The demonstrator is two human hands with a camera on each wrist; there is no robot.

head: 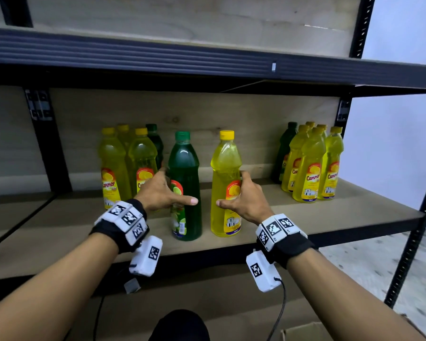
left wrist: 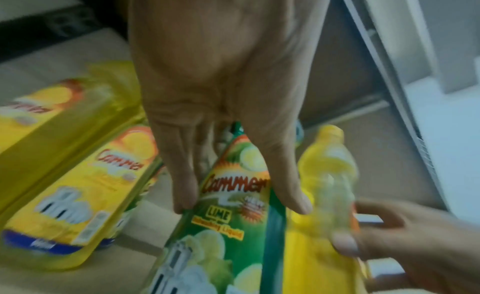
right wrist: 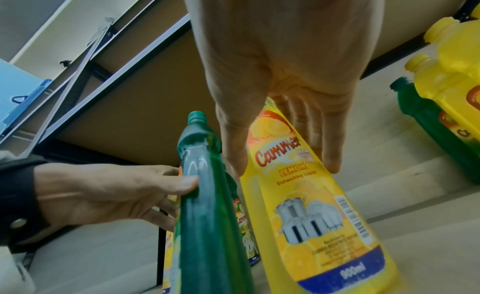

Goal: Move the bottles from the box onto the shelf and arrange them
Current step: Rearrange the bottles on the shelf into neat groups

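Here, on the wooden shelf (head: pixel 354 212), a cluster of lemon dishwashing-liquid bottles (head: pixel 113 168) stood at the left, with one dark green bottle (head: pixel 155 141) behind them. Just beside that cluster, the left hand (head: pixel 161 193) reached to the green lime bottle (head: pixel 186 188), which stood upright near the shelf's front edge. In the left wrist view the fingers (left wrist: pixel 182 175) lay straight along the label and the thumb (left wrist: pixel 285 175) ran down the other side, so this grip was spread against the bottle, touching it rather than curled round it. Just to the right, apart from the lime bottle, the yellow lemon bottle (head: pixel 225 185) stood upright too. The right hand (head: pixel 246 200) met it the same way: thumb (right wrist: pixel 233 138) on the near side, fingers (right wrist: pixel 324 138) extended over the label, a spread grip resting on the bottle. Well apart, at the right end of the shelf, a second group of lemon bottles (head: pixel 312 163) stood packed together, with another green bottle (head: pixel 284 148) at the back. At the bottom edge of the head view a corner of the cardboard box (head: pixel 303 331) showed below the shelf.
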